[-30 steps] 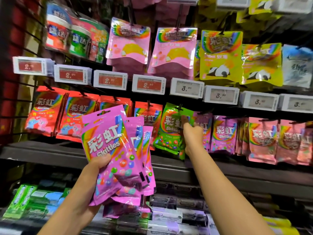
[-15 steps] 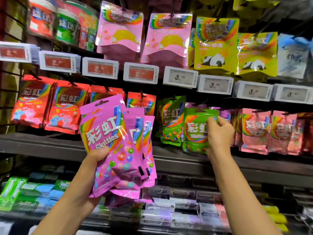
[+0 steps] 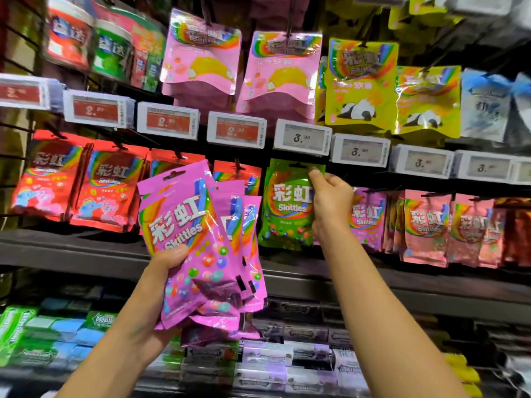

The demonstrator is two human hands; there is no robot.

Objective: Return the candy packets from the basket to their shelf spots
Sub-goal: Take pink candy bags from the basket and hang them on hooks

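My left hand [image 3: 169, 264] grips a fanned bunch of purple Skittles packets [image 3: 198, 242] by their lower part, raised in front of the shelf. My right hand [image 3: 330, 203] pinches the top right corner of a green Skittles packet [image 3: 287, 205], held up at the hook row under the price tags. To its right hang purple Skittles packets [image 3: 366, 219] on the shelf, partly hidden by my right hand. The basket is not in view.
Red Skittles packets [image 3: 77, 185] hang at left, pink ones [image 3: 425, 228] at right. Price tags [image 3: 301, 137] line the rail above. Pink and yellow pouches [image 3: 362, 84] hang on the upper row. Gum boxes [image 3: 71, 334] fill the lower shelf.
My right hand carried the green packet back left and up to the hook row below the price tags. The purple bunch in my left hand stayed about where it was.
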